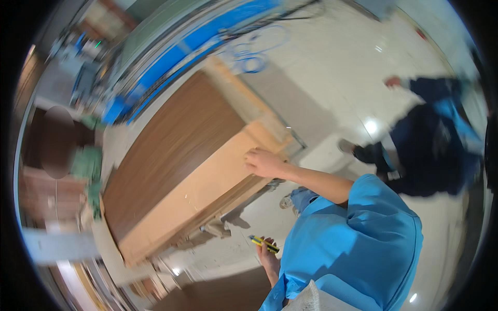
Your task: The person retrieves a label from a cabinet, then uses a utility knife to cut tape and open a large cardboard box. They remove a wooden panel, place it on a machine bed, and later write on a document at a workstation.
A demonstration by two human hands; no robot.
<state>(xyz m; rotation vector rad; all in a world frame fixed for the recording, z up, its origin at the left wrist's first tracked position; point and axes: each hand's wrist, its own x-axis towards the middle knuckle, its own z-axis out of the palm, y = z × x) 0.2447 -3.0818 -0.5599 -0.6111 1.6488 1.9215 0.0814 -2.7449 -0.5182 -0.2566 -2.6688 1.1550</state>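
A dark wood-grain panel (176,140) lies on top of a long pack, with a tan cardboard strip (197,181) along its near side. My right hand (264,163) reaches across to that strip near one end. Its fingers are curled and pressed together on the cardboard; the fingertips are partly hidden. Lower down, close to my body, my left hand (268,254) is closed around a yellow and black utility knife (263,243). The knife is held apart from the pack. Whether its blade is out is too small to tell.
A blue-framed machine (192,44) runs behind the pack, with coiled blue hose (251,62) on the floor. A person in dark clothing (430,140) is at the right, and another in green (87,163) at the left. Torn cardboard (218,228) hangs below the pack's near edge.
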